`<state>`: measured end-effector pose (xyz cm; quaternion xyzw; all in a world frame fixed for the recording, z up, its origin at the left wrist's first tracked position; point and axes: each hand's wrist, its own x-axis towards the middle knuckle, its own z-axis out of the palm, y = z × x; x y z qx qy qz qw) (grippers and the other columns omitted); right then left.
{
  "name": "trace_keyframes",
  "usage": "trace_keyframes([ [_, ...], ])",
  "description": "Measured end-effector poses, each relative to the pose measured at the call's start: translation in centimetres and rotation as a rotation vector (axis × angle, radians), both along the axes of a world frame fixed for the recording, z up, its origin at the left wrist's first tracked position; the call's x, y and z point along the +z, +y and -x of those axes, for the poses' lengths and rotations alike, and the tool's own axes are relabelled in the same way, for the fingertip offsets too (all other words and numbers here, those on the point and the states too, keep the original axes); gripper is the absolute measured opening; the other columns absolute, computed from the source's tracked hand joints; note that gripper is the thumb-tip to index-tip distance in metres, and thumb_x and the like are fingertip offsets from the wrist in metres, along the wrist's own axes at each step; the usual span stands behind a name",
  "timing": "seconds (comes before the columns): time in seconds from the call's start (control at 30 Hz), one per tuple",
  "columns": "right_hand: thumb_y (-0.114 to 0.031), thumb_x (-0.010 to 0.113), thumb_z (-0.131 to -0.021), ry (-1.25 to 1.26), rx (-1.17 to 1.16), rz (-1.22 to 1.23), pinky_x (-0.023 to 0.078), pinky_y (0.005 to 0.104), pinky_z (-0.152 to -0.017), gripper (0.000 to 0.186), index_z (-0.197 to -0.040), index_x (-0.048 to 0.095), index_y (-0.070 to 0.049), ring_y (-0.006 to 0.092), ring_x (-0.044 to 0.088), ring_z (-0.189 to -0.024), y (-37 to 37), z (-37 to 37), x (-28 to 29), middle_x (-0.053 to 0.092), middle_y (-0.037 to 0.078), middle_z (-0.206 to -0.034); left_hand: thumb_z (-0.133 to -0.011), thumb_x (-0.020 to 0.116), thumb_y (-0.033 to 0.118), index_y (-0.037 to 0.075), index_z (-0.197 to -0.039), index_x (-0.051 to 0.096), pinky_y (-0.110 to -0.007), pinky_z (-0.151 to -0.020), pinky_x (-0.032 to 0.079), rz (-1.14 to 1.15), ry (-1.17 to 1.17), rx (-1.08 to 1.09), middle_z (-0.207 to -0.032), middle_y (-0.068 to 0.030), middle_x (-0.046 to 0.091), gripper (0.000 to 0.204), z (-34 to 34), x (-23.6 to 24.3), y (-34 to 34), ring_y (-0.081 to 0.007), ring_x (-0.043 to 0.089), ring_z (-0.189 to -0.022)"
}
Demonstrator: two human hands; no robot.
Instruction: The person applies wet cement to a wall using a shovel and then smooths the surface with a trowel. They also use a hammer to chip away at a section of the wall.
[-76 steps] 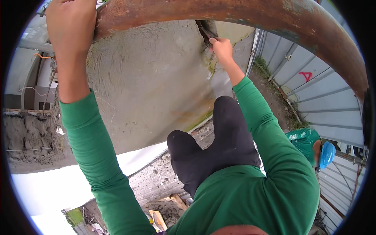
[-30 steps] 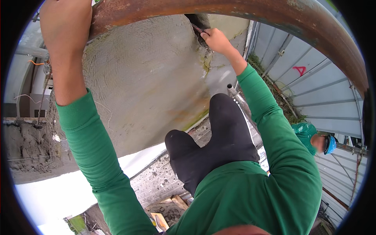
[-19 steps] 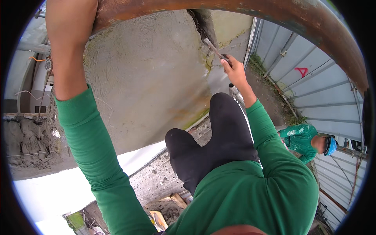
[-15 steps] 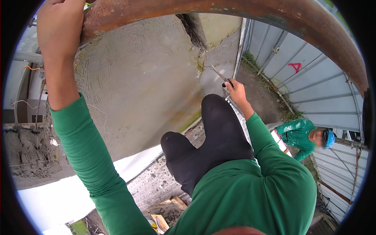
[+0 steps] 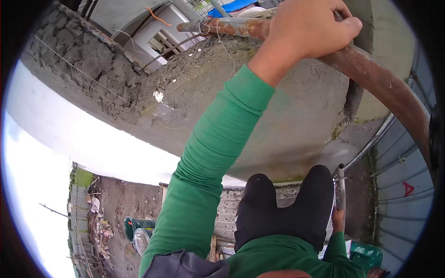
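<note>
My left hand (image 5: 320,30) is closed round a rusty, curved metal pipe (image 5: 384,83) that crosses the top of the view. Low on the right, beside my right thigh, my right hand (image 5: 338,220) closes on an upright grey scaffold pipe (image 5: 340,187); its fingers are small and partly hidden. No trowel shows in it now. In front of my knees lies a grey cement surface (image 5: 296,125), smooth near me and rougher toward the far left. A crack (image 5: 343,127) runs down its right part.
Lumpy wet mortar (image 5: 88,60) covers the far left. A perforated metal plank (image 5: 227,208) is below my legs. Green buckets (image 5: 139,227) stand on the ground at lower left. Metal sheet fencing (image 5: 403,162) lines the right, with a co-worker's green sleeve (image 5: 366,255) at lower right.
My view has swung to the left. My right hand has drawn back from the cement, where it held a thin-bladed trowel, to the upright pipe. My left hand still grips the rusty pipe.
</note>
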<state>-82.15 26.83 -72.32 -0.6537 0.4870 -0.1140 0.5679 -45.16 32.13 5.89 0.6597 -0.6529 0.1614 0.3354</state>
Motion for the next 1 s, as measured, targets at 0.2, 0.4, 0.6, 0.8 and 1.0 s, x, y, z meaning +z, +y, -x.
trace_keyframes([
  [0.2, -0.029, 0.066, -0.099, -0.031, -0.122, 0.354, 0.054, 0.0387, -0.066, 0.037, -0.097, 0.072, 0.008, 0.0268, 0.073, -0.071, -6.3, -9.3, 12.0, 0.073, 0.018, -0.076, -0.095, 0.066, 0.027, -0.001, -0.088, 0.076, -0.023, -0.059, 0.041, -0.004, 0.129, 0.055, -0.069, 0.0006, 0.063, 0.030, -0.6, -2.7, -0.1, -0.0073, 0.053, -0.063],
  [0.4, -0.033, 0.073, -0.091, -0.257, -0.218, 0.456, 0.054, 0.0383, -0.065, 0.036, -0.111, 0.072, -0.003, 0.0292, 0.071, -0.064, -9.6, -20.9, 30.7, 0.070, 0.017, -0.071, -0.095, 0.066, 0.029, 0.000, -0.094, 0.076, -0.022, -0.062, 0.042, 0.041, 0.037, -0.034, -0.071, 0.0018, 0.063, 0.031, 0.6, -3.3, -1.2, -0.0066, 0.054, -0.065],
  [0.6, -0.038, 0.070, -0.093, 0.102, -0.158, 0.678, 0.054, 0.0436, -0.072, 0.037, -0.109, 0.076, -0.005, 0.0355, 0.071, -0.075, -12.6, -29.3, 33.0, 0.069, 0.022, -0.075, -0.095, 0.064, 0.029, 0.000, -0.095, 0.075, -0.022, -0.064, 0.042, 0.077, 0.122, -0.082, -0.072, 0.0025, 0.063, 0.031, -0.8, -3.4, -1.0, -0.0061, 0.054, -0.067],
  [0.8, -0.038, 0.068, -0.093, -0.110, -0.155, 0.366, 0.056, 0.0503, -0.081, 0.036, -0.100, 0.076, -0.004, 0.0445, 0.071, -0.091, -13.5, -28.8, 32.1, 0.072, 0.025, -0.090, -0.096, 0.064, 0.029, 0.000, -0.095, 0.075, -0.022, -0.064, 0.042, 0.028, 0.087, -0.066, -0.072, 0.0019, 0.063, 0.031, 0.0, -3.3, -0.4, -0.0059, 0.054, -0.067],
  [1.0, -0.036, 0.071, -0.091, 0.138, -0.152, 0.625, 0.055, 0.0496, -0.074, 0.041, -0.097, 0.074, 0.004, 0.0453, 0.071, -0.083, -14.4, -30.1, 32.7, 0.073, 0.026, -0.091, -0.096, 0.064, 0.029, 0.000, -0.095, 0.075, -0.021, -0.062, 0.041, 0.075, 0.060, 0.040, -0.072, 0.0023, 0.063, 0.031, 0.7, -3.6, -1.3, -0.0056, 0.054, -0.065],
])
